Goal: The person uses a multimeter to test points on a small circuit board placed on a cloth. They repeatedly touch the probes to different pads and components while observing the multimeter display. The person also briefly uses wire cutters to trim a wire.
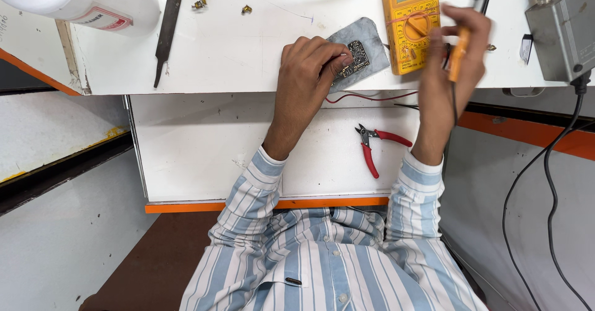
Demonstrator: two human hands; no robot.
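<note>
My left hand (308,69) presses its fingertips on a small dark circuit board (357,58) that lies on a grey pad (370,37) near the edge of the white bench top (248,57). My right hand (457,47) is raised just to the right, gripping an orange-handled soldering tool (458,55) with a thin black cord running down from it. Its tip is hidden by the hand. A yellow multimeter (409,19) lies between the pad and my right hand, its dial partly covered by my fingers.
Red-handled cutters (378,146) lie on the lower white shelf. A red wire (372,97) hangs off the bench edge. A white bottle (93,1), a dark flat file (168,29) and small brass bits (246,9) lie left. A grey metal box (561,29) with black cables sits right.
</note>
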